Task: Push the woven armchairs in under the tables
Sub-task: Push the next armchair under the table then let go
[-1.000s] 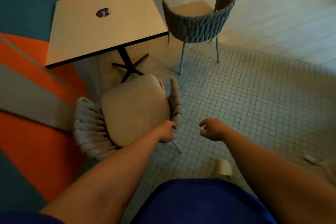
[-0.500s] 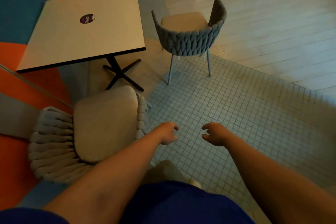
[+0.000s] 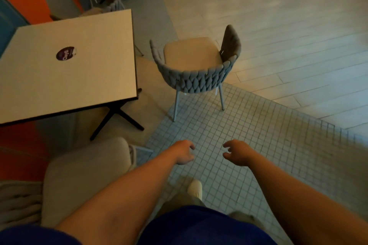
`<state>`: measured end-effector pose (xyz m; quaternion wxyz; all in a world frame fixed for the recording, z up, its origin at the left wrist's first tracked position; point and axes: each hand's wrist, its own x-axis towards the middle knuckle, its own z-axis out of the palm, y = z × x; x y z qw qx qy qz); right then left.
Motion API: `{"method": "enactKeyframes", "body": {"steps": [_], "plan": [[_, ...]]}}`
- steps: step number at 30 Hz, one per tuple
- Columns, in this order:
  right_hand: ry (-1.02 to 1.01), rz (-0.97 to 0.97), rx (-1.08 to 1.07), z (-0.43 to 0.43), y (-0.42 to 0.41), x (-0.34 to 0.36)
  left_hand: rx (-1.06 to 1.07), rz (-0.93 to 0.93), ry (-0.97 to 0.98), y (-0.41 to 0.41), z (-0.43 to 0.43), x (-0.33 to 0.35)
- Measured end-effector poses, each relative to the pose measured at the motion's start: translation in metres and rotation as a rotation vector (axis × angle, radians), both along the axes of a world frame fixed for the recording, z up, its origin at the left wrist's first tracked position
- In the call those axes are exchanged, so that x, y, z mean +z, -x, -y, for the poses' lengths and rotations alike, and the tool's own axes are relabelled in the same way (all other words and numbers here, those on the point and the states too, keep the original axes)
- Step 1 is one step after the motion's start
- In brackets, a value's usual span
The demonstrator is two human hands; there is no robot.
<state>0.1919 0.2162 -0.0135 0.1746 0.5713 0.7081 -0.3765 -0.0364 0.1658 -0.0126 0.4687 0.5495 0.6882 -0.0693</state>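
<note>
Armchair (image 3: 196, 65) stands beside the table (image 3: 65, 69), not tucked under.
Left hand (image 3: 184, 154) and right hand (image 3: 238, 153) hover over tiled floor (image 3: 258, 135), fingers loosely curled, both empty.

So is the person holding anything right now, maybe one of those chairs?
Nothing is held. The left hand and right hand hang open over the tiled floor, touching neither chair.

The near armchair (image 3: 79, 181) is cut off at the left edge (forearm covers part), and the sticker's (image 3: 66, 53) lettering is unreadable.
</note>
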Motion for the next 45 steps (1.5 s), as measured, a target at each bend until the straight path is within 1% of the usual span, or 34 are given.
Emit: {"method": "enactKeyframes", "body": {"steps": [5, 9, 11, 15, 19, 22, 25, 30, 34, 39, 42, 45], "plan": [[-0.008, -0.035, -0.023, -0.089, 0.015, 0.009, 0.038, -0.004, -0.012, 0.013, -0.095, 0.010], [0.015, -0.033, -0.007, -0.153, 0.022, 0.002, 0.078, 0.006, 0.028, 0.019, -0.156, 0.002], [0.037, -0.039, -0.002, -0.192, 0.022, -0.006, 0.132, 0.015, 0.043, 0.019, -0.188, -0.006], [0.067, -0.060, 0.015, -0.272, 0.020, -0.020, 0.364, 0.082, 0.059, 0.017, -0.250, -0.023], [0.111, -0.086, -0.061, -0.341, 0.024, -0.031, 0.737, 0.170, 0.054, 0.018, -0.303, -0.040], [0.170, -0.134, -0.199, -0.386, 0.035, -0.045, 1.040, 0.274, 0.094, 0.020, -0.335, -0.053], [0.228, -0.220, -0.416, -0.408, 0.050, -0.058, 1.287, 0.398, 0.120, 0.026, -0.355, -0.062], [0.435, -0.365, -0.828, -0.440, 0.084, -0.089, 1.577, 0.538, 0.094, 0.064, -0.405, -0.092], [0.585, -0.524, -1.152, -0.461, 0.107, -0.117, 1.713, 0.668, 0.049, 0.099, -0.440, -0.126], [0.699, -0.709, -1.433, -0.478, 0.125, -0.141, 1.796, 0.707, 0.057, 0.122, -0.461, -0.155], [0.770, -0.748, -1.535, -0.479, 0.132, -0.150, 1.796, 0.715, 0.093, 0.128, -0.464, -0.162], [0.724, -0.723, -1.585, -0.483, 0.140, -0.154, 1.784, 0.699, 0.082, 0.131, -0.466, -0.168]]}}
